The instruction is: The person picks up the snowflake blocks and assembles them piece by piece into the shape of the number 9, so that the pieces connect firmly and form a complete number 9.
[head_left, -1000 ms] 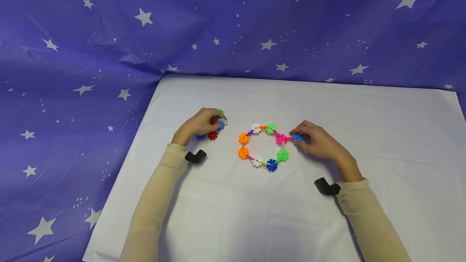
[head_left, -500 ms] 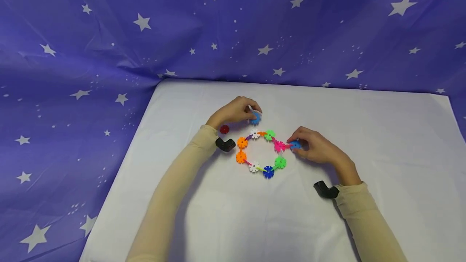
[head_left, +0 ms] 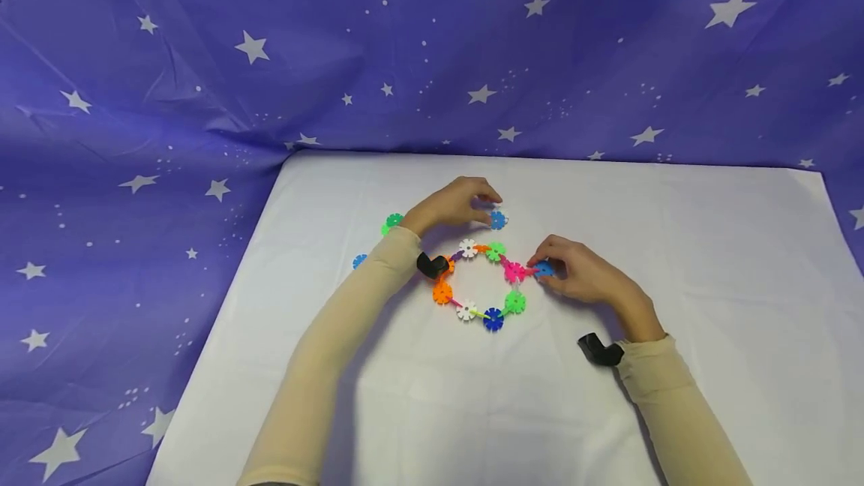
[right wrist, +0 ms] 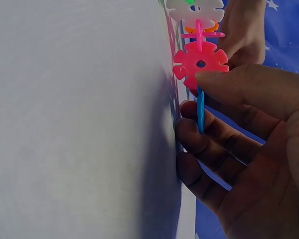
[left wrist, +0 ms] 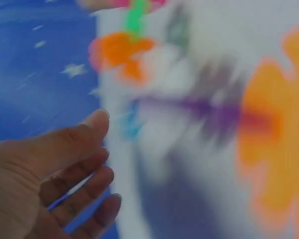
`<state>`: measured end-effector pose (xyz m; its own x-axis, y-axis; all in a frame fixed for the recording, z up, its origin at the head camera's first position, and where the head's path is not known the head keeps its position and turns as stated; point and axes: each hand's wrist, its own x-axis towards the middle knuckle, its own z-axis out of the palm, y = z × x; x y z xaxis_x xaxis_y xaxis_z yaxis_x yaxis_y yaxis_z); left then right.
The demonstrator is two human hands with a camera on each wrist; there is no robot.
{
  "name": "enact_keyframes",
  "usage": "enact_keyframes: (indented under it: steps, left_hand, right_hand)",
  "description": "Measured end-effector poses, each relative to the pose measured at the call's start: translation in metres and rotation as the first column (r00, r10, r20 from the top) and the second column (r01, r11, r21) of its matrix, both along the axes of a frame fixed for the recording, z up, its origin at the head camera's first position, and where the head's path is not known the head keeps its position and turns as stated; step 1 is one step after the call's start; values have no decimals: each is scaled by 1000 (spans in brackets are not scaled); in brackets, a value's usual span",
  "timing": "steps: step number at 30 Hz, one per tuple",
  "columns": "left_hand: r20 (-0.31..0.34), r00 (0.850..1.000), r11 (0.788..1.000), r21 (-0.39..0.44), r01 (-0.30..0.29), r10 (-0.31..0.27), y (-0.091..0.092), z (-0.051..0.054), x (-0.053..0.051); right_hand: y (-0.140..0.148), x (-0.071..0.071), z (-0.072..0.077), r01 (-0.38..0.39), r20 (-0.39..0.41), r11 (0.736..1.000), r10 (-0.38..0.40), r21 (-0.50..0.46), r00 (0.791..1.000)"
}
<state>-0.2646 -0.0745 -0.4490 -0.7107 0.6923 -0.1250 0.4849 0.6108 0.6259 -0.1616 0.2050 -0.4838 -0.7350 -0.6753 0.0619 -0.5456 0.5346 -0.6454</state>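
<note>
My left hand (head_left: pixel 460 202) is above the far side of a ring of linked plastic snowflake discs (head_left: pixel 515 302), fingers loosely spread. Just past its thumb a loose light-blue snowflake disc (head_left: pixel 498 220) lies on the table; in the left wrist view the fingers (left wrist: pixel 95 179) have nothing between them. With thumb and fingers my right hand (head_left: pixel 582 270) pinches a blue snowflake disc (right wrist: pixel 201 112), joined on edge to a pink disc (right wrist: pixel 201 63) at the ring's right side. The left sleeve partly hides an orange disc on the ring's left.
On the white-covered table (head_left: pixel 540 411), loose green discs (head_left: pixel 394 221) and a blue disc (head_left: pixel 360 262) lie left of the left forearm, which may hide others. A purple starry cloth (head_left: pixel 418 58) hangs behind the table. Each wrist carries a black camera mount (head_left: pixel 601 351).
My left hand has moved right from the loose discs to beyond the ring, bringing a light-blue disc there and releasing it. The right hand keeps its pinch at the ring's right side.
</note>
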Motion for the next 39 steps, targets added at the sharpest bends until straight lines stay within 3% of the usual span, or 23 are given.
enact_keyframes:
  steps: [3, 6, 9, 11, 14, 17, 24, 28, 34, 39]
  left_hand:
    - [35, 996, 996, 30, -81, 80, -40, 13, 7]
    - [43, 980, 981, -23, -194, 195, -88, 19, 19]
    - [39, 949, 944, -127, -305, 312, -122, 14, 35]
    - [49, 931, 921, -172, -349, 362, -131, 5, 44]
    - [45, 912, 899, -194, -392, 407, -127, -5, 55]
    - [16, 906, 892, -186, -413, 423, -116, -10, 61]
    - [3, 913, 897, -188, -400, 408, -110, -10, 65]
    - [0, 924, 907, -193, -375, 382, -109, -8, 64]
    - [-22, 918, 897, -203, -392, 397, -98, -10, 66]
    - [23, 920, 906, -186, -381, 392, -92, -8, 64]
  right_hand:
    - [-1, -1, 0, 16, 4, 1000, -16, 14, 1000]
    - [0, -2, 0, 35, 5, 999, -35, 26, 999]
    - [1, -1, 0, 38, 3, 999, -38, 24, 999]
    - [4, 0, 2, 33, -3, 999, -33, 22, 999]
    - [6, 0, 1, 32, -22, 999, -31, 15, 999]
    - [8, 0, -2, 30, -38, 1000, -29, 3, 999]
    - [4, -1, -4, 5, -38, 1000, -5, -5, 999]
    - [3, -1, -3, 3, -35, 1000, -3, -11, 999]
    - [2, -2, -4, 2, -31, 1000, -3, -15, 1000]
    - [1, -1, -4, 22, -21, 1000, -21, 6, 1000]
